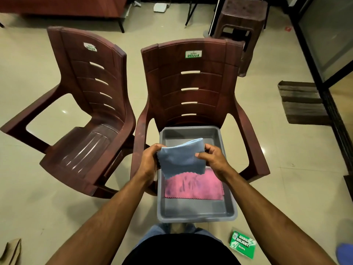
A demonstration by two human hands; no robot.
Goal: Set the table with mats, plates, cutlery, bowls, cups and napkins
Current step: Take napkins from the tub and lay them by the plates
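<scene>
Two bare forearms reach forward from the bottom edge of the view, above a dark shirt and blue trousers. On the floor at the near right lies one green packet [242, 244], and at the near left corner what may be a piece of brown card, mostly cut off. One grey tray [196, 213] sits on the seat of the right chair [191, 83], its near rim overhanging the seat's front edge. One pink napkin [193, 185] lies flat inside the tray, toward the near half. Above it, both hands hold one folded blue napkin [181, 158] clear of the tray: the left hand [150, 159] grips its left edge with curled fingers, and the right hand [212, 159] pinches its right edge between thumb and fingers. Two maroon plastic chairs stand side by side; the left chair [86, 111] has a bare seat. Farther back stand one brown stool [242, 22] and, on the floor at the right, one dark doormat [301, 102].
</scene>
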